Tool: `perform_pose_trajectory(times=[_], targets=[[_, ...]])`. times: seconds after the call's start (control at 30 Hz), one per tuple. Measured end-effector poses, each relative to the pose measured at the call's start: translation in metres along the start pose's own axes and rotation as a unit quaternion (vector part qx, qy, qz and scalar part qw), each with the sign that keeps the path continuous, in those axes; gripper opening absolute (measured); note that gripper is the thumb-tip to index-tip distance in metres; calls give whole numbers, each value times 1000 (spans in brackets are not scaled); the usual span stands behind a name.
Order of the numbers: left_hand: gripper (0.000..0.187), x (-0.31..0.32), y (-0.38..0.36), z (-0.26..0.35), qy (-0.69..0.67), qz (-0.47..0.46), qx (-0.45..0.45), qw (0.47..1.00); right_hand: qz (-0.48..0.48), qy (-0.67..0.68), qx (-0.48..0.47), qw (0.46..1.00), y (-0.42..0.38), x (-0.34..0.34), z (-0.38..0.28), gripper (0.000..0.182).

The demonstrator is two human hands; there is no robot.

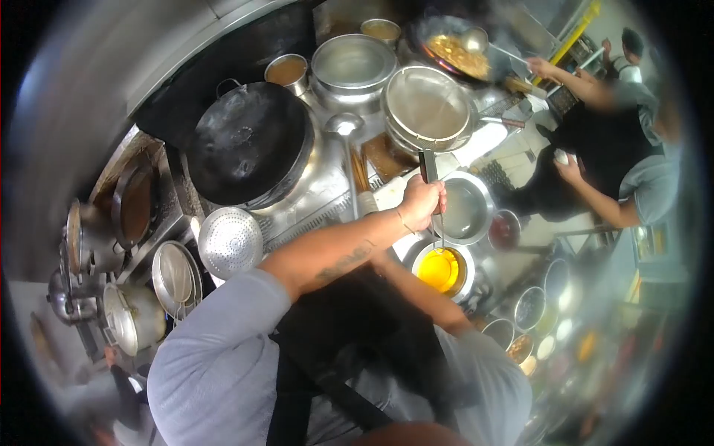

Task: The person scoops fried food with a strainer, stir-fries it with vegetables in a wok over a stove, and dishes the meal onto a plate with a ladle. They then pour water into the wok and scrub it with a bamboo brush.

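My left hand (422, 204) is closed around the dark handle (427, 165) of a tool whose thin metal shaft reaches down to a steel pot (467, 279). Bright yellow liquid (437, 269), like beaten egg, lies in that pot; the tool's working end is not clear. My right forearm (420, 286) passes under my left one, which hides the right hand and its fingers. Just beyond the left hand, a round strainer (429, 104) rests over a pot. A ladle (345, 125) lies to the left, its long handle running toward my forearms.
A large black wok (249, 145) sits on the stove at left, with a perforated skimmer (230, 243) below it. Steel pots (355, 63) stand behind. At right a co-worker's arm (587, 88) holds a ladle over a wok of food (457, 53). Several bowls (530, 308) stand at lower right.
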State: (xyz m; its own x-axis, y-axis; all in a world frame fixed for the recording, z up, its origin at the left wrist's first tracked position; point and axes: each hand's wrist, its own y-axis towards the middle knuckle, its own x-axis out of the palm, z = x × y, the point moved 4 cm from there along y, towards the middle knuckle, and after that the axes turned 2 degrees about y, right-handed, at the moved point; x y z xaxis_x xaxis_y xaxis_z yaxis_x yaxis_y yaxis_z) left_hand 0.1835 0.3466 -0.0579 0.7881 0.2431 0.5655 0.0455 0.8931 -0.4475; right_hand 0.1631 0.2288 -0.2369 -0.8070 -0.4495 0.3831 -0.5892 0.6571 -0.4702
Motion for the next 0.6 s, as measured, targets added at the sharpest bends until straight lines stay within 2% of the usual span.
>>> perform_pose_trajectory(times=[0.03,0.07,0.1,0.13,0.17,0.2,0.23,0.27,0.33,0.4,0.47,0.53,0.6], targets=[[3,-5,-4,11,19,-26,6,999,49,-155,-96,982,18,-11,13,42],[2,-11,-12,20,38,-51,9,998,96,-303,-187,930,28,-16,22,40],[1,-13,-24,35,47,-52,28,997,141,-438,-276,844,31,-11,18,37],[3,-13,-41,55,43,-40,55,997,141,-441,-281,841,21,2,-9,37],[6,-15,-54,74,37,-34,74,996,125,-324,-164,923,-2,22,-52,31],[8,-19,-67,93,30,-28,93,995,104,-197,-40,974,-17,36,-71,27],[9,-23,-82,114,73,-29,104,991,115,-103,-35,987,-20,44,-73,23],[12,-35,-87,128,70,-29,117,990,85,-120,-23,989,-30,44,-80,22],[12,-51,-117,162,54,-18,121,991,80,-65,-34,994,-24,40,-68,21],[9,-74,-139,188,85,-17,153,984,84,-3,18,996,-20,50,-79,21],[8,-113,-145,202,111,-29,175,978,92,-69,34,993,-24,56,-93,19],[11,-150,-162,211,81,8,185,979,106,-51,14,993,-41,58,-94,17],[11,-186,-183,219,105,68,181,976,51,60,-36,996,-62,55,-89,11]])
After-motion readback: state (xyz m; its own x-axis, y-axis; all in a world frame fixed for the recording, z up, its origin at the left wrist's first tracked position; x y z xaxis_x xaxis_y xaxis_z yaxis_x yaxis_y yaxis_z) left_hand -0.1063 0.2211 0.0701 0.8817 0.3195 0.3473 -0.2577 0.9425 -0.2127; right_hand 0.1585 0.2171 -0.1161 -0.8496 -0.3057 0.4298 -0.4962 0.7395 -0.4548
